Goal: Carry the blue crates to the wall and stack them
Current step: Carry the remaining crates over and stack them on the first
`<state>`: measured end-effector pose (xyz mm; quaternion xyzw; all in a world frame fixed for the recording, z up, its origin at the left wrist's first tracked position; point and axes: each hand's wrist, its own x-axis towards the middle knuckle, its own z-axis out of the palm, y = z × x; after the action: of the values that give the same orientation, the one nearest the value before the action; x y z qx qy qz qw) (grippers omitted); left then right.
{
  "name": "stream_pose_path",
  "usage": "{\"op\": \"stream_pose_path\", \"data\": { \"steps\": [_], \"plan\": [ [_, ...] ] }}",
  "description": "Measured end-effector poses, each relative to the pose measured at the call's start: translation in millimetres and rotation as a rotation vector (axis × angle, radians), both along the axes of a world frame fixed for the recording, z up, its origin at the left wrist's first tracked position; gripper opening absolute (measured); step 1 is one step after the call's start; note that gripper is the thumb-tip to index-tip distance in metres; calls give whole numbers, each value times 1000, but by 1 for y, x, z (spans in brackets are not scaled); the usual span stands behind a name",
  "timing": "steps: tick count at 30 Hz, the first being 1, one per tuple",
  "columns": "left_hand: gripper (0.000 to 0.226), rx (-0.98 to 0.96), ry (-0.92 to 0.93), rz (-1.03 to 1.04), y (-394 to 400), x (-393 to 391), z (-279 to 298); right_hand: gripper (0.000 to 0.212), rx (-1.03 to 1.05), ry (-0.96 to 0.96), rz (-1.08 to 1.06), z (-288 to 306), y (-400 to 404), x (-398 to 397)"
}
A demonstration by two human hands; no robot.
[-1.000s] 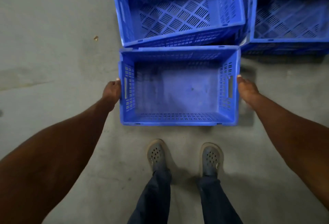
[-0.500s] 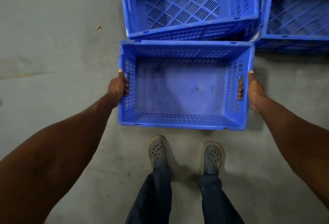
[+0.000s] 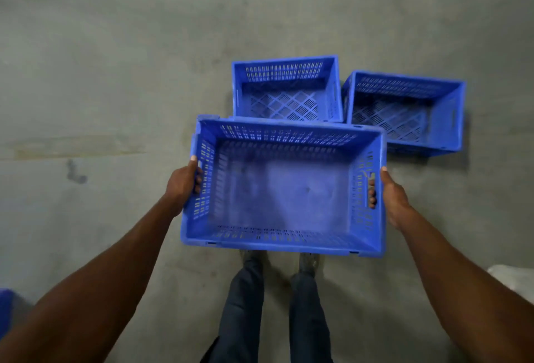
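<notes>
Crate [image 3: 284,189] in blue plastic, empty, hangs off the concrete floor [image 3: 115,73] in the head view, held level above the person's shoes. The left hand [image 3: 182,186] is clamped on its left handle slot and the right hand [image 3: 391,198] on its right one, fingers hooked through. Beyond the held crate, two more blue crates [image 3: 286,88] [image 3: 404,111] sit side by side on the floor. Judged from this, the carry is in hand; next comes turning toward the wall, which is out of sight.
</notes>
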<state>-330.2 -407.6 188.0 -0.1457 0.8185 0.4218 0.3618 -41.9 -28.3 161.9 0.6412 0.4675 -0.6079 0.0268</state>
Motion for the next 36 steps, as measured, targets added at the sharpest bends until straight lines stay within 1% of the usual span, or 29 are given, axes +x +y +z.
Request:
{"op": "stream_pose_path", "data": {
  "steps": [2,5,6,8,11,12,15,17,20,22,28,32,36],
  "plan": [
    [49,41,22,16,-1,13,54,55,-11,52,-4,56,4,14],
    [51,112,31,63,-4,34,117,67,-23,154,-7,130,11,39],
    [52,128,40,64,-4,41,137,67,-4,169,-3,150,12,48],
    [54,153,45,72,-2,57,173,57,56,184,17,188,13,66],
    [53,204,50,103,2,84,216,52,127,203,-4,228,10,93],
    [51,211,55,108,5,90,228,55,138,216,-17,238,10,101],
    [47,245,63,68,12,110,257,78,159,238,-62,262,7,129],
    [47,257,72,44,16,119,271,78,182,249,-94,272,1,147],
    [50,263,65,-11,16,123,281,57,221,232,-135,284,-11,168],
    [49,268,68,-53,16,123,287,50,232,221,-164,291,-23,179],
    [49,248,91,-187,26,112,305,47,242,180,-308,312,-75,206],
    [51,274,101,-306,39,96,310,46,252,190,-438,321,-116,229],
    [50,312,75,-464,61,98,319,44,254,228,-587,335,-160,260]
  ]
}}
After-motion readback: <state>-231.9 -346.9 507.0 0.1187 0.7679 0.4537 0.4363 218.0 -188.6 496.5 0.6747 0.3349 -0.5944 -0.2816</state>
